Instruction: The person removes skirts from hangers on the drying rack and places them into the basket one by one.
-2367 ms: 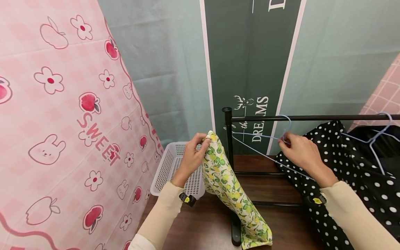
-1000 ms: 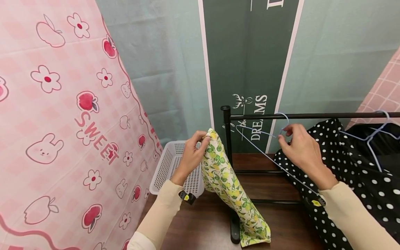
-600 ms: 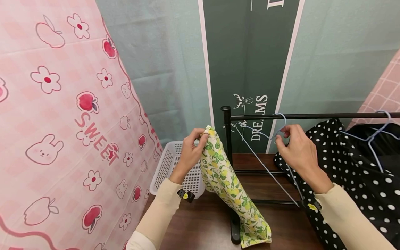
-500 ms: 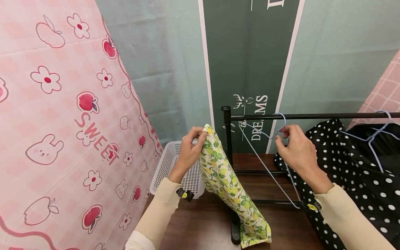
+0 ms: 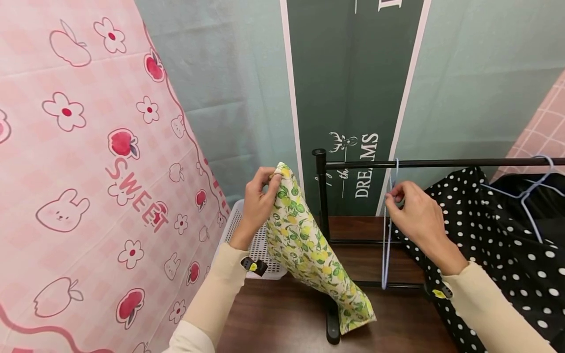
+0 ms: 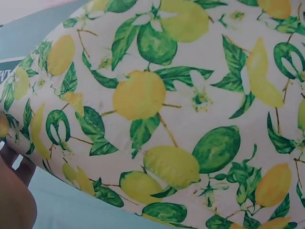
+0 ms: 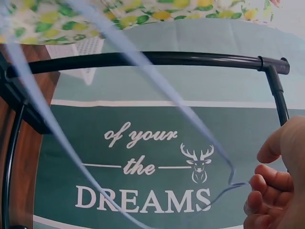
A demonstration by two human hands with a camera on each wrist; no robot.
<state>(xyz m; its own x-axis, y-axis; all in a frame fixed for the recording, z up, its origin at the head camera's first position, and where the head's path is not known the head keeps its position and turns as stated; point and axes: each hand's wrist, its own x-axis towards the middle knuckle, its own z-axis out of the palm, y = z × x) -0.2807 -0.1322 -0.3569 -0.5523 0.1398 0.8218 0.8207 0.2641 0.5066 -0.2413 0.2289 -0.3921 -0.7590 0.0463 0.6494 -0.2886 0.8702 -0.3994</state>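
In the head view, my left hand (image 5: 259,201) pinches the top corner of a lemon-print cloth (image 5: 304,240), which hangs down in a long fold toward the floor. This printed fabric (image 6: 143,95) fills most of the left wrist view. My right hand (image 5: 419,213) holds a light-blue clothes hanger (image 5: 387,255) near its neck, thumb and fingertips at the wire. The hanger's hook sits over the black rail (image 5: 463,163), and its frame is turned nearly edge-on to the head camera. In the right wrist view, the hanger (image 7: 153,72) spreads as a wide loop leading to my fingertips.
A light plastic basket (image 5: 236,223) stands behind my left hand, partly covered by the cloth. A black polka-dot garment (image 5: 463,206) hangs at the right beside another blue hanger (image 5: 525,196). The rack's end post (image 5: 324,206) stands between my hands.
My right hand has turned the hanger from broadside to nearly edge-on along the way, its hook still on the rail. My left hand has shifted left and up with the cloth, lifting its lower end.
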